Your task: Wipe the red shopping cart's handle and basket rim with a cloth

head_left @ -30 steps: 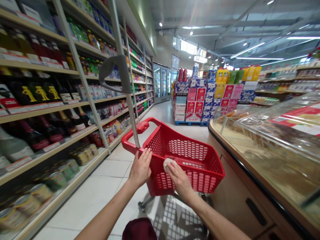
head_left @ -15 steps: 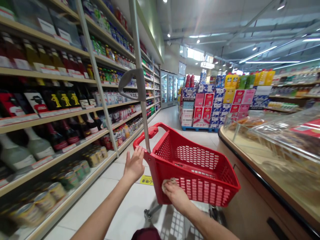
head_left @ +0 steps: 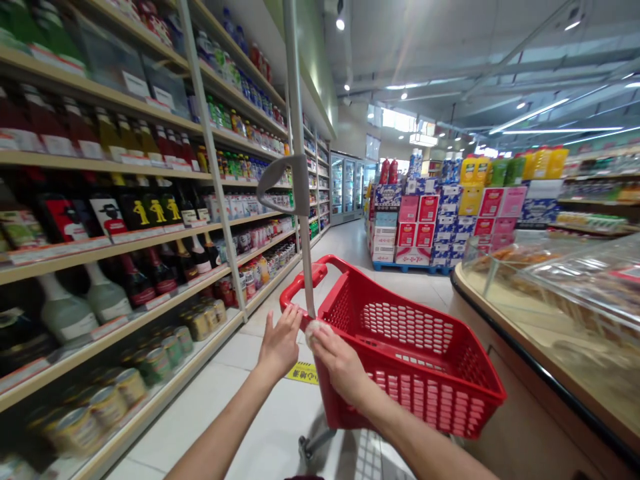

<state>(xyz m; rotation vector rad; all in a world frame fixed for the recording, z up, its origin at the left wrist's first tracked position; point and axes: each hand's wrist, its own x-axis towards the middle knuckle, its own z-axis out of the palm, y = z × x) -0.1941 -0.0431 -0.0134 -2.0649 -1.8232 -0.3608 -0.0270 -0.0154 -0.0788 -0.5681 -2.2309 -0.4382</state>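
A red plastic shopping cart [head_left: 425, 380] with perforated sides stands in front of me, turned to the right. At the near end of its handle, my left hand [head_left: 280, 343] rests with fingers stretched over the red plastic and the thumb apart. My right hand [head_left: 343, 360] is closed on a small, crumpled off-white cloth [head_left: 312, 331], pressed to the cart's upper near corner just below the pole. A grey metal pole [head_left: 299, 120] with a grey loop grip [head_left: 287, 187] rises from that corner. The cloth is partly hidden under my fingers.
Shelves of bottles and cans [head_left: 115, 250] line the left side. A counter with clear covers [head_left: 550, 320] stands close on the right. Stacked drink cartons [head_left: 417, 227] sit on a blue pallet [head_left: 415, 268] ahead. A yellow floor sign [head_left: 303, 373] lies beneath the handle.
My right hand has moved the cloth up from the cart's lower side panel to the top corner near my left hand. The left hand stays on the handle. The whole view has shifted slightly.
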